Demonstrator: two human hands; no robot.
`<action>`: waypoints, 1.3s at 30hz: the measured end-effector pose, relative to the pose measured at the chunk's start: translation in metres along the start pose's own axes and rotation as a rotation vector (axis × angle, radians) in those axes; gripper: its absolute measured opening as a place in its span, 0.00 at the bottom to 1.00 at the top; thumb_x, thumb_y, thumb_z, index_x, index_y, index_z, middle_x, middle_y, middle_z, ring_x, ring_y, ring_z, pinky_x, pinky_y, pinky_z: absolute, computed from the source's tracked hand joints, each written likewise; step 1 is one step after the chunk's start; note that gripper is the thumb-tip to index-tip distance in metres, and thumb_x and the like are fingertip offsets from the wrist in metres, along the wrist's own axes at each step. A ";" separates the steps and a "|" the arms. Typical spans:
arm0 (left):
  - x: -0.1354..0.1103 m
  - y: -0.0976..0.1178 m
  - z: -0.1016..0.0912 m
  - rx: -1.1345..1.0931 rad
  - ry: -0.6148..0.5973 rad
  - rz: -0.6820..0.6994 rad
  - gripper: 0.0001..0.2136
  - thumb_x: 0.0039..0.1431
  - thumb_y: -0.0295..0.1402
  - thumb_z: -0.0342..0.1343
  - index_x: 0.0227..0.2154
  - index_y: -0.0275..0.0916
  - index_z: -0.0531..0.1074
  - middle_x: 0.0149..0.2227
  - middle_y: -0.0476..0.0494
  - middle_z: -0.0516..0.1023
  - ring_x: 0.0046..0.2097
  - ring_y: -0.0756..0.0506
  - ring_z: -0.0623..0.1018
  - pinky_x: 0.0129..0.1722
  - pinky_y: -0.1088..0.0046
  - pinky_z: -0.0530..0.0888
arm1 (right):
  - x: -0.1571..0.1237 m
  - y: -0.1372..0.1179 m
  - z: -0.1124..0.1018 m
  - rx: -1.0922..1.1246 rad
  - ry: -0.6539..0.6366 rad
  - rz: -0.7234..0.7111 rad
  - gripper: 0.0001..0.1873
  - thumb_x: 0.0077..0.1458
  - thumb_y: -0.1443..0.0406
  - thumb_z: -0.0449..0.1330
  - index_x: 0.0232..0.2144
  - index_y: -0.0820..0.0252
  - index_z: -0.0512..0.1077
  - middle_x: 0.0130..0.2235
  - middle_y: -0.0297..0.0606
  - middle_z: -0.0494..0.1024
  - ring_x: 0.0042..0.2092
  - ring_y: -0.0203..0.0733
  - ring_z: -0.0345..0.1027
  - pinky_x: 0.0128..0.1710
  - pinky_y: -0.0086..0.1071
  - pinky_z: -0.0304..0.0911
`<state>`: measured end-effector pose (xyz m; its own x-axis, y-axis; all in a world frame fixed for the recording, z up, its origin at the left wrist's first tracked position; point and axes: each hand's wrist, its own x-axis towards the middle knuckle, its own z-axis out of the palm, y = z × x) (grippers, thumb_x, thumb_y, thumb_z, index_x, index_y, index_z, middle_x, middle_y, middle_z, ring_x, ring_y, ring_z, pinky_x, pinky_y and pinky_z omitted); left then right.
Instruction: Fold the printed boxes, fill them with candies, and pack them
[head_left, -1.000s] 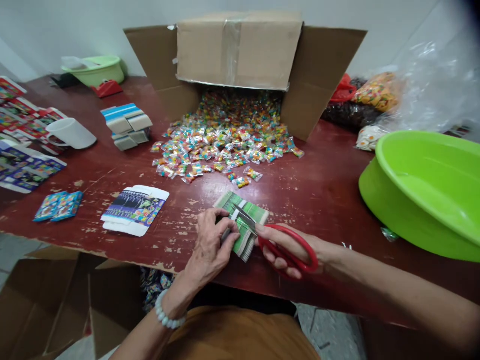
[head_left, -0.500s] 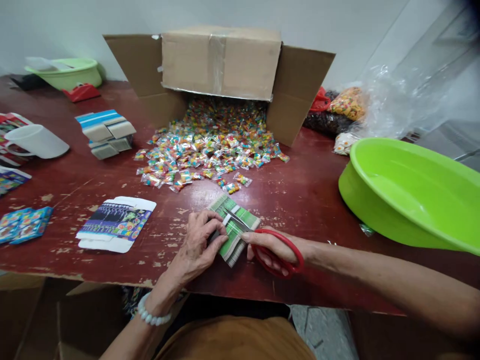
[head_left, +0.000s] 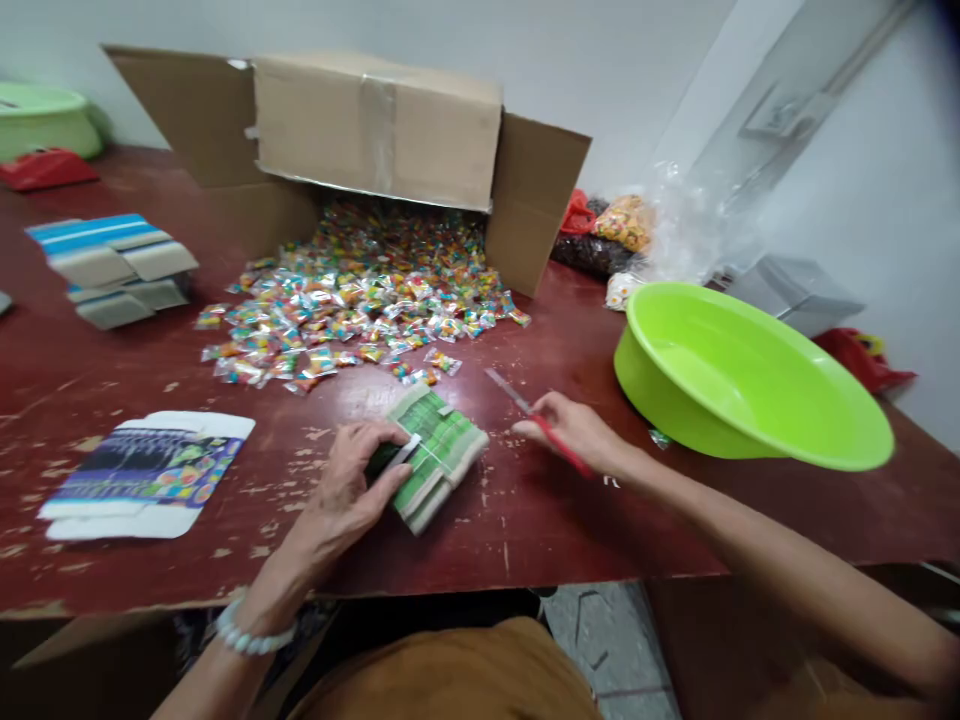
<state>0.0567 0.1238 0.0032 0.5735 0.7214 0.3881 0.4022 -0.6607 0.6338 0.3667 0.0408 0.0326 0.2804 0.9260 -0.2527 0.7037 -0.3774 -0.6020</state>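
Note:
A banded bundle of green and white flat cards (head_left: 435, 450) lies on the red-brown table (head_left: 585, 520) near its front edge. My left hand (head_left: 352, 490) rests on the bundle's left side with fingers curled, pinching a loose strip of its white band. My right hand (head_left: 574, 432) is to the right of the bundle, apart from it, closed on red-handled scissors (head_left: 529, 410) whose blades point up and left, away from the bundle.
An open cardboard box (head_left: 375, 130) lies on its side at the back, spilling several small colourful candy packets (head_left: 352, 310). A lime green basin (head_left: 742, 375) stands at the right. A flattened printed carton (head_left: 142, 470) lies at the left, stacked blue and grey cartons (head_left: 112, 265) behind it.
The scissors have left the bundle's band and moved right with my right hand. The band now hangs loose under my left fingers. The view has swung right.

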 end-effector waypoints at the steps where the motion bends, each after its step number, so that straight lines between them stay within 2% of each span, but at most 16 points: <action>1: -0.002 0.001 0.002 0.002 0.024 -0.032 0.10 0.62 0.35 0.56 0.46 0.44 0.69 0.45 0.43 0.76 0.49 0.40 0.75 0.50 0.59 0.71 | 0.009 0.017 -0.007 -0.073 0.060 0.054 0.21 0.56 0.50 0.64 0.41 0.61 0.72 0.35 0.41 0.79 0.35 0.44 0.73 0.36 0.32 0.64; 3: -0.007 0.006 0.007 0.048 0.097 -0.076 0.18 0.61 0.37 0.57 0.53 0.43 0.66 0.50 0.39 0.74 0.52 0.38 0.74 0.53 0.56 0.71 | 0.025 0.048 -0.016 -0.262 0.120 0.137 0.23 0.60 0.53 0.61 0.49 0.66 0.69 0.41 0.49 0.79 0.40 0.47 0.75 0.40 0.34 0.66; 4: -0.010 0.009 0.010 0.093 0.143 -0.090 0.24 0.60 0.39 0.58 0.57 0.41 0.62 0.54 0.36 0.72 0.55 0.36 0.73 0.55 0.53 0.70 | 0.031 0.060 -0.019 -0.347 0.152 0.127 0.23 0.61 0.56 0.60 0.52 0.67 0.68 0.45 0.51 0.78 0.44 0.47 0.74 0.43 0.34 0.66; 7: -0.017 0.023 0.019 0.297 0.211 -0.153 0.44 0.53 0.50 0.62 0.67 0.37 0.50 0.63 0.25 0.62 0.65 0.27 0.63 0.62 0.41 0.60 | 0.036 0.077 -0.026 -0.457 0.165 0.121 0.19 0.63 0.63 0.56 0.53 0.68 0.68 0.48 0.55 0.75 0.47 0.51 0.73 0.47 0.39 0.66; 10: -0.019 0.035 0.026 0.459 0.168 -0.240 0.59 0.43 0.60 0.64 0.70 0.34 0.42 0.67 0.18 0.58 0.69 0.20 0.55 0.64 0.33 0.50 | 0.028 0.064 -0.027 -0.529 0.191 0.135 0.18 0.63 0.65 0.53 0.51 0.70 0.70 0.50 0.64 0.71 0.48 0.60 0.70 0.46 0.48 0.66; 12: -0.018 0.037 0.029 0.491 0.130 -0.276 0.61 0.41 0.62 0.64 0.70 0.34 0.40 0.67 0.17 0.58 0.68 0.19 0.56 0.63 0.31 0.50 | 0.024 0.040 -0.021 -0.545 0.252 0.008 0.19 0.64 0.65 0.52 0.54 0.67 0.70 0.55 0.64 0.68 0.52 0.62 0.66 0.48 0.50 0.65; 14: -0.016 0.036 0.031 0.500 0.110 -0.289 0.62 0.41 0.63 0.64 0.71 0.34 0.39 0.67 0.17 0.58 0.68 0.18 0.57 0.62 0.29 0.50 | 0.024 0.004 -0.008 -0.466 0.286 -0.258 0.20 0.66 0.62 0.50 0.57 0.60 0.69 0.58 0.56 0.67 0.55 0.57 0.64 0.54 0.48 0.62; 16: -0.015 0.034 0.032 0.507 0.105 -0.278 0.63 0.41 0.62 0.64 0.71 0.34 0.36 0.66 0.16 0.60 0.67 0.19 0.60 0.62 0.30 0.51 | 0.028 -0.040 0.012 -0.319 0.205 -0.452 0.21 0.69 0.60 0.48 0.58 0.54 0.70 0.58 0.50 0.70 0.55 0.53 0.65 0.56 0.46 0.62; 17: -0.015 0.033 0.032 0.511 0.109 -0.273 0.63 0.42 0.61 0.65 0.70 0.33 0.36 0.65 0.16 0.61 0.66 0.19 0.61 0.62 0.30 0.52 | 0.031 -0.063 0.024 -0.273 0.153 -0.497 0.21 0.69 0.58 0.47 0.57 0.52 0.71 0.57 0.47 0.71 0.55 0.54 0.65 0.55 0.47 0.62; 19: -0.014 0.033 0.033 0.522 0.120 -0.268 0.63 0.43 0.59 0.66 0.70 0.32 0.35 0.64 0.16 0.64 0.65 0.21 0.63 0.62 0.31 0.53 | 0.039 -0.106 0.046 -0.265 0.083 -0.497 0.23 0.69 0.52 0.47 0.55 0.49 0.74 0.58 0.45 0.71 0.56 0.59 0.63 0.54 0.53 0.62; 22: -0.014 0.035 0.035 0.531 0.137 -0.274 0.62 0.42 0.57 0.67 0.70 0.31 0.37 0.64 0.15 0.63 0.64 0.21 0.65 0.62 0.32 0.53 | 0.053 -0.146 0.072 -0.316 -0.037 -0.409 0.32 0.65 0.43 0.45 0.53 0.55 0.76 0.58 0.53 0.71 0.59 0.69 0.60 0.54 0.59 0.59; 24: -0.014 0.035 0.037 0.526 0.139 -0.278 0.62 0.43 0.57 0.67 0.69 0.30 0.37 0.64 0.14 0.62 0.64 0.20 0.64 0.62 0.31 0.53 | 0.061 -0.156 0.083 -0.322 -0.132 -0.354 0.36 0.62 0.40 0.47 0.52 0.59 0.77 0.59 0.56 0.70 0.60 0.71 0.60 0.54 0.58 0.59; 26: -0.014 0.035 0.039 0.513 0.146 -0.277 0.61 0.43 0.56 0.67 0.69 0.30 0.37 0.65 0.15 0.60 0.65 0.20 0.63 0.62 0.31 0.54 | 0.067 -0.156 0.087 -0.313 -0.185 -0.331 0.34 0.62 0.43 0.48 0.50 0.61 0.78 0.58 0.57 0.72 0.59 0.67 0.64 0.53 0.53 0.61; 33: -0.017 0.031 0.037 0.423 0.141 -0.238 0.57 0.46 0.54 0.67 0.69 0.35 0.39 0.65 0.20 0.60 0.64 0.23 0.62 0.62 0.34 0.56 | 0.075 -0.142 0.089 -0.295 -0.164 -0.419 0.23 0.66 0.59 0.46 0.41 0.61 0.80 0.47 0.52 0.80 0.49 0.51 0.72 0.46 0.37 0.62; 36: -0.019 0.027 0.034 0.404 0.120 -0.193 0.49 0.49 0.50 0.65 0.67 0.36 0.46 0.62 0.24 0.63 0.63 0.26 0.63 0.62 0.37 0.58 | 0.080 -0.135 0.090 -0.283 -0.136 -0.482 0.20 0.66 0.62 0.47 0.40 0.61 0.79 0.47 0.49 0.80 0.48 0.46 0.71 0.46 0.34 0.60; 39: -0.018 0.025 0.032 0.390 0.068 -0.147 0.36 0.52 0.47 0.64 0.60 0.38 0.60 0.60 0.29 0.63 0.62 0.28 0.63 0.61 0.40 0.59 | 0.084 -0.130 0.092 -0.275 -0.118 -0.530 0.18 0.65 0.62 0.49 0.39 0.61 0.79 0.45 0.46 0.80 0.47 0.44 0.70 0.45 0.32 0.58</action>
<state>0.0791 0.0877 -0.0089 0.4462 0.8175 0.3641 0.7241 -0.5689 0.3899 0.2386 0.1672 0.0199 -0.2180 0.9739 -0.0639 0.8748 0.1660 -0.4551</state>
